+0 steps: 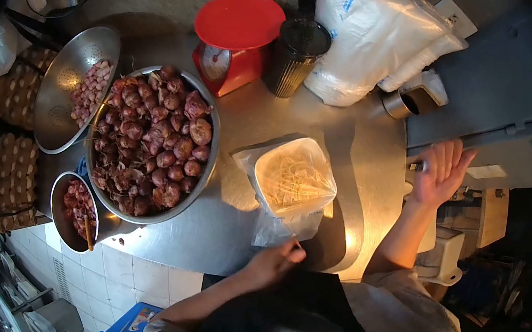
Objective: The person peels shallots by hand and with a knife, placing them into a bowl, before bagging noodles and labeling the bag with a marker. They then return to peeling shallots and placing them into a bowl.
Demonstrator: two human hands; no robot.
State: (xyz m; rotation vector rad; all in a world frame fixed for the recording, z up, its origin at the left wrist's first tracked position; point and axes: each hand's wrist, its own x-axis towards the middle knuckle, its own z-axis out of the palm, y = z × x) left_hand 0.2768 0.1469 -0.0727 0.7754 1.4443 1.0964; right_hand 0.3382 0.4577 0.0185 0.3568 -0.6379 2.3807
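A squarish white tub (331,192) stands on the steel table, holding thin pale strips (291,179) that I cannot name. Clear plastic bag film (267,227) shows around and under it. My left hand (276,263) is just in front of the bag's near edge, fingers curled and pinched together; what they hold, if anything, is too small to make out. Off to the right, my right hand (442,173) is raised past the table's edge. Its fingers are stretched out, and I see nothing held in it.
A large bowl of red onions (156,137), a colander (55,96) with small peeled pieces and a steel pot (56,217) crowd the left. At the back are a red scale (240,21), a black ribbed container (297,58) and plastic-wrapped white packs (368,25). Egg trays (1,174) are stacked far left.
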